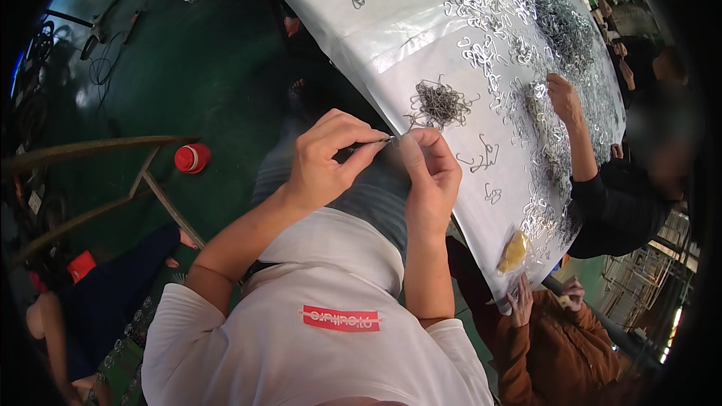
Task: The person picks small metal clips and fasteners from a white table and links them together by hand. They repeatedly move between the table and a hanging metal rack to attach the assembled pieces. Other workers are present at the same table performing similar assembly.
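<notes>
My left hand and my right hand meet in front of my lap, beside the table edge. Both pinch thumb against fingertips on a small metal wire piece, mostly covered by the fingers; its exact shape is too small to tell. Just beyond my right hand, on the white-covered table, sits a tangled pile of dark wire hooks. A few loose hooks lie to the right of that pile. Farther off spreads a large heap of shiny metal hooks.
Across the table another person's hand reaches into the hooks. At lower right, a person in a brown sleeve sits near a yellow item. On the green floor to my left are a red container and a wooden frame.
</notes>
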Motion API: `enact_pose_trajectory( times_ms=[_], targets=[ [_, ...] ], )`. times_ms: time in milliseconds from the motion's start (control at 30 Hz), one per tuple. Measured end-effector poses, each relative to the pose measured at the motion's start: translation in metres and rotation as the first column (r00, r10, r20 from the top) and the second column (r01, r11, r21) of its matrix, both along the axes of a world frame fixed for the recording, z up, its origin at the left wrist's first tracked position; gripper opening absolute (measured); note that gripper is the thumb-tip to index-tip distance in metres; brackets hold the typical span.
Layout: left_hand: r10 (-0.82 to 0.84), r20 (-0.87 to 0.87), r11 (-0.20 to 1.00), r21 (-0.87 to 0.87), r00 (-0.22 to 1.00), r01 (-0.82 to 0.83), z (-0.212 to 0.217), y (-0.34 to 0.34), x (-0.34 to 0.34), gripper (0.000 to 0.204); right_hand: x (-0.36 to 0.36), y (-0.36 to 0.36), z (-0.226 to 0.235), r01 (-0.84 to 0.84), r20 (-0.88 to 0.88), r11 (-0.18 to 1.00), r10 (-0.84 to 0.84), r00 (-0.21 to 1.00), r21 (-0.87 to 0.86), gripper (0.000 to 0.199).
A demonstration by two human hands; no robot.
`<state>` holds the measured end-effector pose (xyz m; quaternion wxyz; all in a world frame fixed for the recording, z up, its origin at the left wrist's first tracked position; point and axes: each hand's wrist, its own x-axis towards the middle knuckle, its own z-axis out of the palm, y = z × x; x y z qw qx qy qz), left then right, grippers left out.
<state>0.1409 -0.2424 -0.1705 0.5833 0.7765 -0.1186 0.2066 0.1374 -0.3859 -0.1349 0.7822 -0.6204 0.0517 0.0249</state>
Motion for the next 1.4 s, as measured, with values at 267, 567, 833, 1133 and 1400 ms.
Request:
enact_pose_trajectory(
  times_ms=[267, 567, 833, 1133, 1400],
  targets=[
    [-0.008, 0.036, 1.000, 0.027, 0.999, 0.007, -0.005, -0.005, 0.002, 0.020, 0.001, 0.010, -0.012, 0.075, 0.080, 0.997, -0.074, 0.994, -0.011, 0.008],
    [-0.111, 0.031, 0.988, 0.110, 0.993, 0.107, -0.046, -0.033, 0.131, 0.017, 0.008, -0.003, -0.027, 0.188, 0.384, 0.962, -0.100, 0.918, -0.198, 0.005],
    [-0.346, 0.045, 0.805, 0.528, 0.937, 0.272, -0.074, -0.133, 0.264, 0.014, 0.007, -0.017, -0.025, 0.193, 0.412, 0.930, -0.050, 0.910, -0.314, 0.008],
    [-0.444, -0.025, 0.635, 0.697, 0.896, 0.334, -0.091, -0.143, 0.282, 0.018, 0.010, -0.021, -0.030, 0.191, 0.414, 0.931, -0.048, 0.909, -0.311, 0.007],
    [-0.439, -0.017, 0.757, 0.531, 0.898, 0.380, -0.079, -0.133, 0.271, 0.015, 0.004, -0.015, -0.025, 0.162, 0.367, 0.936, -0.039, 0.929, -0.311, 0.009]
  ],
)
